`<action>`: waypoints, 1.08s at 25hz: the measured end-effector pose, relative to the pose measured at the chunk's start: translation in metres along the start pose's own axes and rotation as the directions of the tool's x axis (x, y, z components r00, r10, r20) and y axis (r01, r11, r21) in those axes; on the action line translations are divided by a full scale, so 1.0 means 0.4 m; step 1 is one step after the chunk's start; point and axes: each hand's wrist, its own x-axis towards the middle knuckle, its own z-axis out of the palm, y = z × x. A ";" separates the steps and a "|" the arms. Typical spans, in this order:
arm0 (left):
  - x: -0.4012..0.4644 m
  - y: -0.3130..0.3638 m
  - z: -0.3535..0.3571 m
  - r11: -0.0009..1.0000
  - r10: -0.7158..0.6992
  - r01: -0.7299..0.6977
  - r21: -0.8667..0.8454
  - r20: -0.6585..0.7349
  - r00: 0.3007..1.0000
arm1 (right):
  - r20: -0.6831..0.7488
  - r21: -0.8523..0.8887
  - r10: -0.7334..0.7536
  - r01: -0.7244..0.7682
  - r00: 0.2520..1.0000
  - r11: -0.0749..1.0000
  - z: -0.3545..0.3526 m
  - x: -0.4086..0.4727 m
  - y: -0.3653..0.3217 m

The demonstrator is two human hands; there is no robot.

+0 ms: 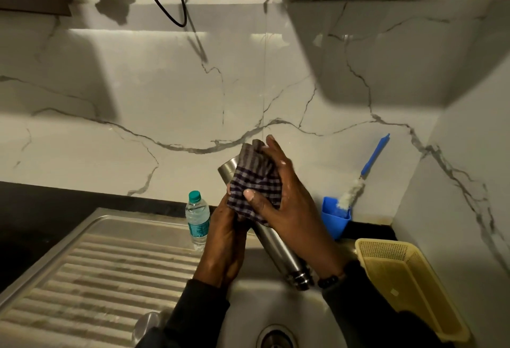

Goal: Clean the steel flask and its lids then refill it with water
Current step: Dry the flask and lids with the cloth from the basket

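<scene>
The steel flask [278, 248] is held slanted above the sink [248, 306], its threaded neck pointing down toward me and its base up near the wall. A purple checked cloth [255, 179] is wrapped over the base end. My right hand [287, 204] presses the cloth around the flask, thumb across the front. My left hand [225, 242] grips the flask from below and to the left. A rounded steel lid [146, 325] lies on the drainboard by my left sleeve.
A small water bottle [197, 220] with a green cap stands at the drainboard's [96, 273] back edge. A blue cup [335, 216] holds a bottle brush [364, 173] against the wall. A yellow plastic basket [408, 287] sits right of the sink. The drain [276, 338] is below.
</scene>
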 end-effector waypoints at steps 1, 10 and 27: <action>0.000 0.002 0.000 0.999 0.001 -0.001 -0.038 -0.006 1.000 | -0.005 -0.044 0.000 0.000 1.000 0.999 0.005 0.007 0.001; 0.030 0.047 -0.015 0.936 -0.137 0.080 -0.342 -0.146 0.980 | 0.049 0.018 0.171 -0.172 0.984 0.985 0.014 -0.138 0.057; 0.018 0.031 0.005 0.930 -0.217 0.178 -0.322 -0.090 0.972 | 0.009 0.009 0.185 -0.185 0.983 0.983 0.054 -0.114 0.046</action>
